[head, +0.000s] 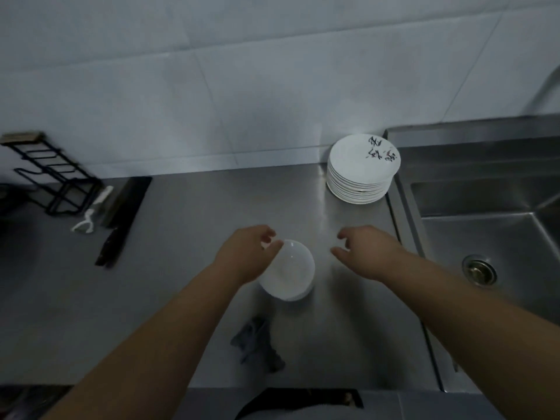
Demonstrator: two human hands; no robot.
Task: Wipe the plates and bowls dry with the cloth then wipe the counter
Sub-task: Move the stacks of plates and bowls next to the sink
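On the steel counter [181, 283] in front of me sits a white bowl [291, 271], and my left hand [247, 256] reaches over its left edge, covering part of the rim; my thumb tip lies against the bowl's far rim while the other fingers curl loosely above it, so I have contact but whether I truly grip it I cannot tell. My right hand [363, 253] hovers just to the right of the bowl, apart from it, fingers relaxed and slightly spread, holding nothing. The grey cloth [257, 344] lies crumpled on the counter nearer to me than the bowl, between my two forearms and untouched by either hand. Farther back and to the right, close to the tiled wall [242, 86], stands a stack of white plates [362, 171]; the top one carries dark markings near its far edge. The stack sits just beside the rim of the sink [485, 222], whose drain [479, 269] shows to the right of my right forearm. Off to my left lie a dark knife [121, 219] and a white peeler [91, 212], next to a black wire rack [51, 174].
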